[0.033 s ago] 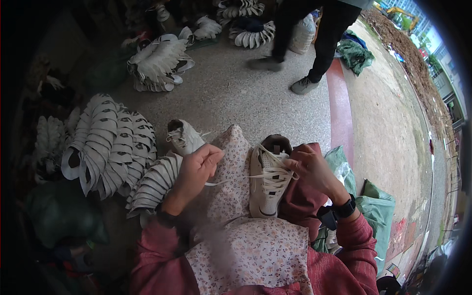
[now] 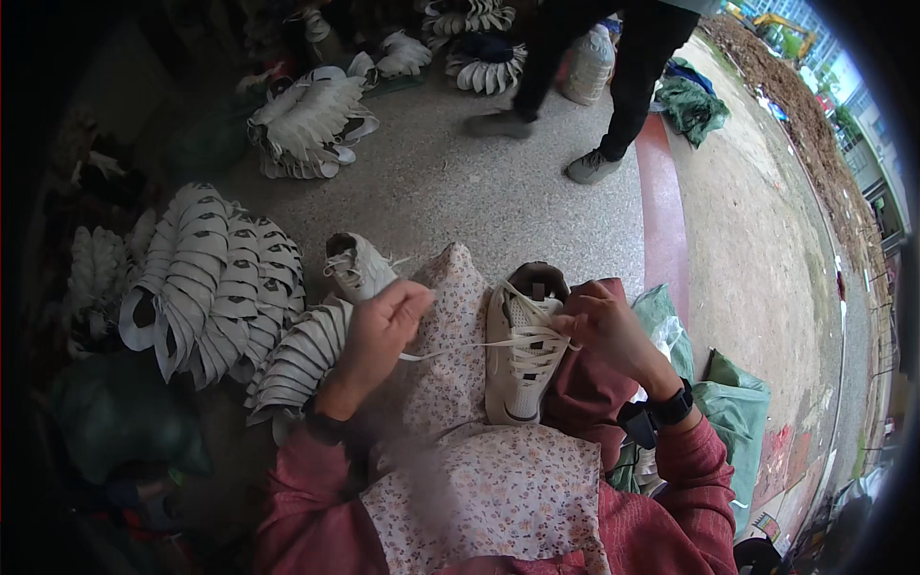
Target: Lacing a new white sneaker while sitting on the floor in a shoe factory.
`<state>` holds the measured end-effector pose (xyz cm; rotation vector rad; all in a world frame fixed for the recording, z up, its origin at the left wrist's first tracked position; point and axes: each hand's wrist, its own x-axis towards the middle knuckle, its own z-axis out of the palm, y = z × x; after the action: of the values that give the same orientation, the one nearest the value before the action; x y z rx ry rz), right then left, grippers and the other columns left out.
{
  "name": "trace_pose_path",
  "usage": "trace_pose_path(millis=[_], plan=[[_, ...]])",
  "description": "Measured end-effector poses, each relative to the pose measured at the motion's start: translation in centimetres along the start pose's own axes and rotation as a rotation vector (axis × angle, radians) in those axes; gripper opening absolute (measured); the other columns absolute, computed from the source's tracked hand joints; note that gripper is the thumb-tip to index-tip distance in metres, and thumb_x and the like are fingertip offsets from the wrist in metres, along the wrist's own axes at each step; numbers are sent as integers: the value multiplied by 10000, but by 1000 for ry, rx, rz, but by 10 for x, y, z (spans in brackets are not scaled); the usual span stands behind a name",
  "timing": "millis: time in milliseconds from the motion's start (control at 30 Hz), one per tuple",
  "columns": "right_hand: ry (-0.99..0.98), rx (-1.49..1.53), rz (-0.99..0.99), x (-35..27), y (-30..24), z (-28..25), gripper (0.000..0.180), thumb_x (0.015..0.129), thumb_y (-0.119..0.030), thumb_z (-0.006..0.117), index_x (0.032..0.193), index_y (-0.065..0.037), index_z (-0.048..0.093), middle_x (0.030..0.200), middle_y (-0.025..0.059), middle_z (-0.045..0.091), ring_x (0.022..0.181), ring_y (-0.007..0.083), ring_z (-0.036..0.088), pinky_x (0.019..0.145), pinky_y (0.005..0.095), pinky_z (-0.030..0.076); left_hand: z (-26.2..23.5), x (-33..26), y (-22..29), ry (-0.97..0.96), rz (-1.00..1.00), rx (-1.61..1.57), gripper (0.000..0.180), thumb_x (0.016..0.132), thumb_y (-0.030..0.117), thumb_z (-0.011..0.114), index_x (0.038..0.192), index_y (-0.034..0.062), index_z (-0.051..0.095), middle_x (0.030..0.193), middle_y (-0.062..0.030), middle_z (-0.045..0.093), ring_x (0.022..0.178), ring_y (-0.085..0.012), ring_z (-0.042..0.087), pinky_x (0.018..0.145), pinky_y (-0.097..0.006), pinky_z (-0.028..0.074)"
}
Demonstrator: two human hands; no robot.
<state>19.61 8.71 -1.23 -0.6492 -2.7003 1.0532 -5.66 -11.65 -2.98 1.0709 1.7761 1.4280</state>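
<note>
A cream sneaker [image 2: 507, 369] rests on my lap, its toe toward me, with a pale shoelace [image 2: 422, 358] threaded through its eyelets. My left hand [image 2: 385, 326] is closed to the left of the sneaker, and one strand of the lace stretches across to it. Beside the sneaker's opening, my right hand [image 2: 613, 331] pinches the lace at the upper eyelets. Part of the lace is hidden behind my fingers. Beyond my left hand sits another white laced shoe [image 2: 356, 268]. A floral apron [image 2: 508, 489] covers my lap.
Stacked white shoe uppers [image 2: 206, 278] stand at the left, and more uppers [image 2: 311, 120] lie farther back. A person in dark trousers [image 2: 632, 86] walks ahead near a large plastic bottle [image 2: 587, 69]. Green sacks [image 2: 733, 402] lie at my right.
The walking person's left-hand foot and leg have shifted a little to the left, showing more of the bottle. My right hand has shifted very slightly; my left hand and the sneaker look unchanged.
</note>
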Motion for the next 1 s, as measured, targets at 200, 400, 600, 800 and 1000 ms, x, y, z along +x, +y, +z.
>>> trace_pose_path(millis=[200, 400, 600, 800, 1000], plan=[[221, 287, 24, -4, 10, -2, 105, 890, -70, 669, 994, -64, 681, 1066, 98, 580, 925, 239, 588, 753, 313, 478, -61, 11, 19, 450, 137, -362, 185, 997, 216, 583, 979, 44, 649, 639, 43, 492, 544, -67, 434, 499, -228, 348], [96, -14, -337, -6, 0, 7, 159, 825, -60, 693, 978, -99, 670, 1149, 74, 582, 1051, 266, 552, 863, 377, 438, -111, 10, 34, 513, 129, -795, 196, 989, 231, 566, 1006, 48, 635, 924, -84, 688, 866, -223, 668, 849, -377, 534], [89, -181, -265, -5, -3, 17, 160, 801, -106, 720, 950, -104, 661, 1179, 55, 587, 1072, 274, 547, 929, 391, 420, -81, 15, 60, 748, 61, -788, 206, 1010, 230, 551, 1054, 43, 625, 891, -23, 650, 776, -130, 617, 769, -295, 533], [106, -238, -270, -7, 1, 25, 217, 804, -101, 709, 999, -107, 614, 1255, 62, 549, 1126, 295, 510, 945, 408, 390, -68, 10, 29, 300, -127, -500, 164, 978, 187, 607, 961, 40, 679, 650, 52, 523, 522, -8, 382, 484, -193, 310], [63, -251, -271, -8, -12, 25, 207, 811, -101, 698, 988, -103, 588, 1352, 93, 489, 1193, 308, 469, 980, 428, 356, 28, 4, -19, -23, 65, 70, 177, 925, 186, 680, 999, 30, 719, 852, -14, 716, 733, -65, 619, 630, -218, 473]])
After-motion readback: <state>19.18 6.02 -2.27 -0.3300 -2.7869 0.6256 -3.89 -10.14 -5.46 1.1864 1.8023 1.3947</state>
